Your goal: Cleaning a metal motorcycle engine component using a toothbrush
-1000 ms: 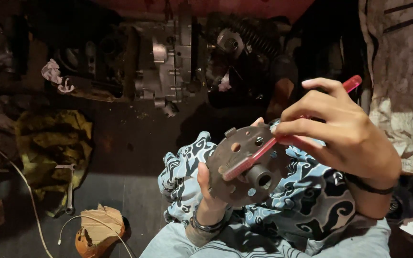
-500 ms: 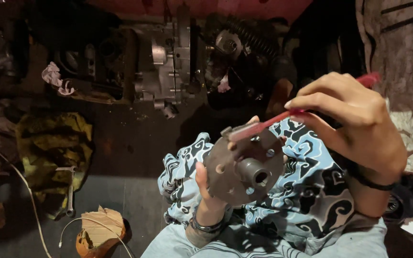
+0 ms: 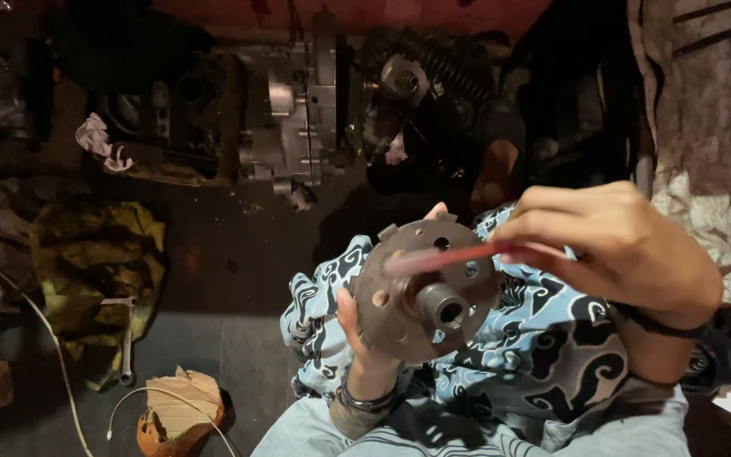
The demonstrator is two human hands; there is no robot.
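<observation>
My left hand (image 3: 364,338) holds a round grey metal disc (image 3: 426,292) with several holes and a raised central hub, gripped from below with the thumb on its left rim. My right hand (image 3: 615,245) pinches a thin red-handled tool (image 3: 450,256) that lies across the disc's face, its tip blurred near the disc's upper left. Both hands sit above my lap, which is covered by a blue, white and black patterned cloth (image 3: 543,338).
A grey engine casing (image 3: 294,118) and a dark finned engine part (image 3: 420,85) sit on the dark floor ahead. A yellow rag (image 3: 99,258) and a wrench (image 3: 126,338) lie at left. A broken brown shell (image 3: 178,415) with a white cord is near my knee.
My right hand has swung the red tool from a steep slant to nearly level across the disc. The disc tilted slightly; my left hand stayed in place.
</observation>
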